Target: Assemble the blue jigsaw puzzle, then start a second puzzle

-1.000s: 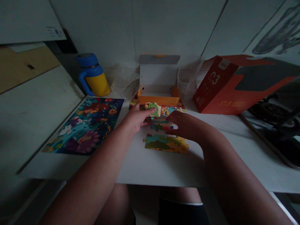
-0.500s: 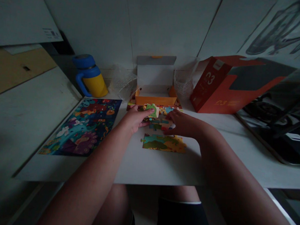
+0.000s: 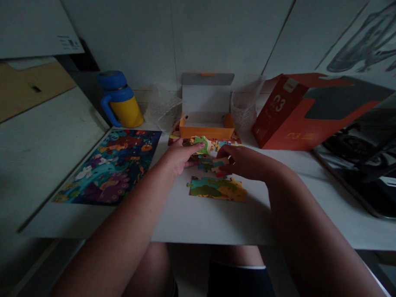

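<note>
My left hand [image 3: 183, 156] is closed on a small stack of jigsaw puzzle pieces [image 3: 202, 144], the thumb pressed on a green and cream top piece. My right hand [image 3: 239, 161] pinches a puzzle piece [image 3: 221, 162] with thumb and fingers, low over the table. Loose puzzle pieces [image 3: 205, 165] in blue and green lie between the two hands, partly hidden by the fingers. Nearer to me lies a joined strip of puzzle [image 3: 216, 190] in green, teal and yellow, flat on the white table [image 3: 195, 224].
Behind the hands stands an opened orange box [image 3: 207, 132] on a colourful printed sheet, with clear plastic bags [image 3: 163, 108] beside it. A dark sea-picture poster [image 3: 109, 167] and a blue-yellow bottle [image 3: 125, 107] are at the left. A large red box [image 3: 290, 112] stands at the right.
My right hand has shifted slightly, its fingers lifting and parting around the puzzle piece, which shows more now. My left hand and the joined strip stay almost unchanged.
</note>
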`<state>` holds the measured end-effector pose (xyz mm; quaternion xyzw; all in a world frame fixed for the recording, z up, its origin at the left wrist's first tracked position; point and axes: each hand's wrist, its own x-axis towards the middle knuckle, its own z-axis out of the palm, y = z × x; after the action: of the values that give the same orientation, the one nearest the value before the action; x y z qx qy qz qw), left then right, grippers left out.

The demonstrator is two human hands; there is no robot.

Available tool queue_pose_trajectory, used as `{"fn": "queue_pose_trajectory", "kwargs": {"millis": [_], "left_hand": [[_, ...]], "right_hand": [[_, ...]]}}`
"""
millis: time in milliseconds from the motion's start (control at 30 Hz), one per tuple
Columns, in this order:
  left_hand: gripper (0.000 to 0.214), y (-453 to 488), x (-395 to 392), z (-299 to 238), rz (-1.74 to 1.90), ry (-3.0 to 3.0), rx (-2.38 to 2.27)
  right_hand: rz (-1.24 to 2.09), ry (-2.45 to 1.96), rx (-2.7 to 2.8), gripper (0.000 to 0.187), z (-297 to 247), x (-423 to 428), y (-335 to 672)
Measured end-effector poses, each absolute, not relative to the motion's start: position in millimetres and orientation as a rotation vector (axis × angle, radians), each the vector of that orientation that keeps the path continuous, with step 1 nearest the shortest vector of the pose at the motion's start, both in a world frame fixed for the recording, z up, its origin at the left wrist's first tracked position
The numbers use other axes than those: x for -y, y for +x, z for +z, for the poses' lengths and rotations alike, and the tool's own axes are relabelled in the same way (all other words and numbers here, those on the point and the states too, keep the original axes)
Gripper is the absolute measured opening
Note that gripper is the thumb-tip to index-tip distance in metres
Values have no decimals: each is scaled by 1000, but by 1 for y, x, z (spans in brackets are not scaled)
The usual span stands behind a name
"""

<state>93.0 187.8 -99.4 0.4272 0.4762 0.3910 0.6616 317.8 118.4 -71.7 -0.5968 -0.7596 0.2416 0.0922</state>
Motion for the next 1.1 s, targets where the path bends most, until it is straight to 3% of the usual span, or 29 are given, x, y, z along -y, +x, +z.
{"fn": "queue_pose_trajectory", "kwargs": {"millis": [233, 567, 700, 867, 1000, 1100], "left_hand": [[47, 93, -190, -100, 981, 940, -995], [42, 91, -197, -95, 1214, 834, -981], [46, 90, -200, -95, 1231, 824, -1029], [46, 88, -200, -96, 1222, 840, -1069], [48, 87, -199, -96, 1186, 865, -1144], [49, 86, -198, -96, 1184, 866, -1163]], "right_hand": [[653, -1616, 2075, 23, -77, -125, 298], [998, -1451, 1641, 18, -115, -137, 261], [725, -1489, 1804, 16, -113, -137, 257], [323, -1578, 2111, 29, -95, -131, 275], [323, -1611, 2391, 53, -88, -125, 282], [336, -1613, 2447, 47, -88, -123, 286]]}}
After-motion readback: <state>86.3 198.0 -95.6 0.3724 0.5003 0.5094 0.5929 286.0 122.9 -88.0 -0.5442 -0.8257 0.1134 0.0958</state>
